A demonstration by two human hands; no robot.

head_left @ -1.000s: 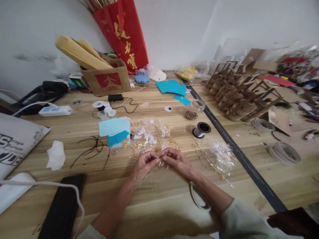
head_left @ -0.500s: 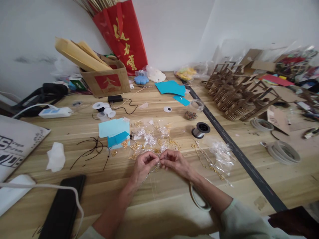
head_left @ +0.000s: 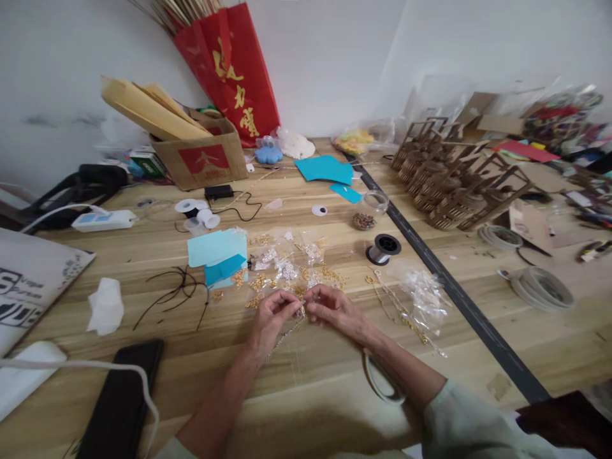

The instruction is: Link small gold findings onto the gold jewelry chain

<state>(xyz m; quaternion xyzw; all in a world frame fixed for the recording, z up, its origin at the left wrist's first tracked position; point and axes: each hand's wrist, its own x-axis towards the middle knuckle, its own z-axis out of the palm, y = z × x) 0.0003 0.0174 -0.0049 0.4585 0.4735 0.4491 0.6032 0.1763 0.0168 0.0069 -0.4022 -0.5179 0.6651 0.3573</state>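
My left hand (head_left: 275, 319) is pinched on one end of a thin silver chain (head_left: 288, 331), which trails down to the tabletop below it. Fingertip to fingertip with it, my right hand (head_left: 337, 311) is also closed, thumb against forefinger; whatever small piece it grips is too tiny to make out. Just beyond both hands lie small piles of gold findings (head_left: 257, 282) and silver findings (head_left: 287, 269) on clear plastic bags. To the right of my right hand rest gold and silver chains (head_left: 399, 309) beside crumpled clear bags (head_left: 423, 296).
A wire spool (head_left: 382, 248) and a bead jar (head_left: 368, 213) stand beyond my right hand. Black cord (head_left: 174, 290), blue paper cards (head_left: 217, 248) and a phone (head_left: 122, 398) lie to the left. Wooden lantern-like frames (head_left: 454, 185) stand at the back right.
My fingertips have drawn slightly apart, showing a bit of the silver chain between them. The whole view has shifted slightly; the things on the table lie as before.
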